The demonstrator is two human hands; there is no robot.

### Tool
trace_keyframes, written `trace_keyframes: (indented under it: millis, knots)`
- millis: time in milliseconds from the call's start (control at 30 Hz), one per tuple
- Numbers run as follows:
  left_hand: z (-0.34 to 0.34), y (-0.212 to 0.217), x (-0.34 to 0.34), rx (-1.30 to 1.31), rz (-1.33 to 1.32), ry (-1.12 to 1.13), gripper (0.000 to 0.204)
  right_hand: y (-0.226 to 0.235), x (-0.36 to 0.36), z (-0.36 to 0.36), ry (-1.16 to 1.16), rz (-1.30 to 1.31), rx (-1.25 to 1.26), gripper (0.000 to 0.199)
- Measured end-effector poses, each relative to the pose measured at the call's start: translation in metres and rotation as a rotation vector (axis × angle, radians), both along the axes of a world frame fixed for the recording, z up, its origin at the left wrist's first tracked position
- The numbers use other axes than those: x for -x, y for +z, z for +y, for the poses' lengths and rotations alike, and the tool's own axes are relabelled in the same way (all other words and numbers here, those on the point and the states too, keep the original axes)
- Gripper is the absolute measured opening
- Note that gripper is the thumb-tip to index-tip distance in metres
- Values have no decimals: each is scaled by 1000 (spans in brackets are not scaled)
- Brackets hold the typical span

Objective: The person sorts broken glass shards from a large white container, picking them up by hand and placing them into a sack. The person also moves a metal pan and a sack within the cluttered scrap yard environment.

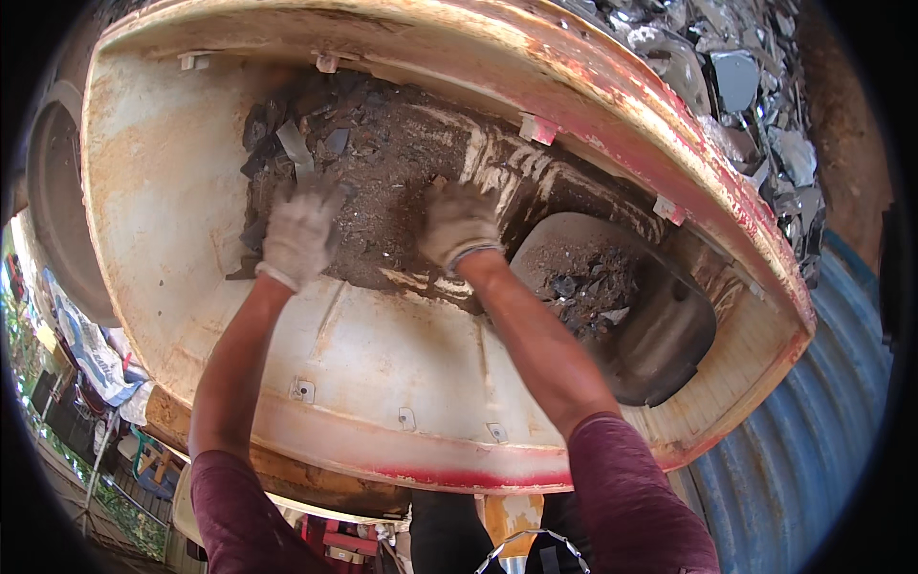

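Nearest the camera, the maroon sleeves (pixel 636 493) are framing the bare forearms (pixel 540 344), which are leading up from below to the hands; both hands are wearing pale knit gloves. The left hand (pixel 301 234) is resting on the left part of the dark debris (pixel 378 177), its fingers appearing loosely spread; the right hand (pixel 462 228) is resting at the debris's right edge, its fingers appearing bent; the fingertips are showing too blurred to tell whether either hand is gripping a piece.

The debris is lying mainly between and just beyond the hands, inside a pale tub-like shell (pixel 430 359); a light flat shard (pixel 294 143) is lying just beyond the left hand; a black bowl-shaped container (pixel 660 349), holding more dark bits, is sitting to the right of the right hand; farther off, beyond the shell's rim, a heap of shiny fragments (pixel 736 81) is lying.

The step in hand is seemingly working through the loose debris by hand; the next move is probably calling for low, curved fingers and care around sharp edges.

No lettering is showing legibly; a whitish sack (pixel 88 349), far left of the hands, is bearing coloured marks too small to read.
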State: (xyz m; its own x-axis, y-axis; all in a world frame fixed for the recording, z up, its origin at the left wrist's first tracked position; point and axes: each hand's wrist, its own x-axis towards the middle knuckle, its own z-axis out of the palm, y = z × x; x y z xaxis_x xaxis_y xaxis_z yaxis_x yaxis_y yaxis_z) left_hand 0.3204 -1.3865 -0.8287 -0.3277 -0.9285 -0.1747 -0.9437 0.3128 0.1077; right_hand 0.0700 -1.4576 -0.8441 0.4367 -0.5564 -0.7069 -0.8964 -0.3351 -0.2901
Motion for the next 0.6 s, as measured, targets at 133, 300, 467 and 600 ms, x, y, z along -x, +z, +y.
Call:
trace_keyframes:
  millis: [133, 300, 467, 600]
  knots:
    - [-13, -62, 151, -157, 31, -207, 68, -12, 125, -19, 357, 135, 263, 36]
    - [-28, -105, 253, -242, 298, -98, 75, 40, 153, 0, 360, -180, 309, 23]
    - [-11, -124, 305, -143, 417, 108, 89, 105, 171, -1, 373, -289, 343, 15]
    - [33, -138, 338, 4, 650, 253, 44, 122, 179, -5, 332, -324, 367, 18]
